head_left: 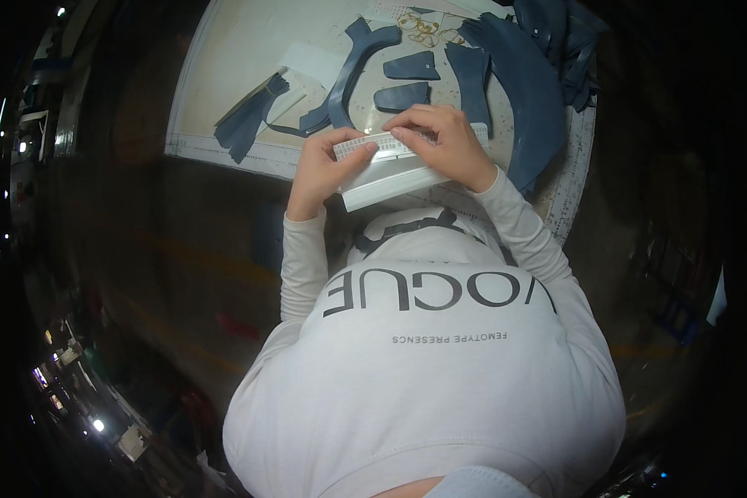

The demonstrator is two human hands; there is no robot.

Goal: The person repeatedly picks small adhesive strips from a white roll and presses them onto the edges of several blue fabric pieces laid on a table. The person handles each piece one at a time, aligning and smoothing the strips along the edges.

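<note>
Close to my body, over the table's near edge, I hold a white sheet of small printed stickers, its printed rows along the upper part and its lower part bent. My left hand grips its left end, thumb on top and fingers behind. On the upper edge, my right hand is closed, its thumb and bent fingertips pressed to the printed rows; whether a single sticker is between them is too small to tell. Just beyond my fingers lie two short dark blue cut pieces, one nearer and one farther.
On the pale table lies a long curved blue strip. A bundle of blue strips sits at the left, and large stacked blue pieces at the right. Thin yellowish loops and white paper lie farther back.
</note>
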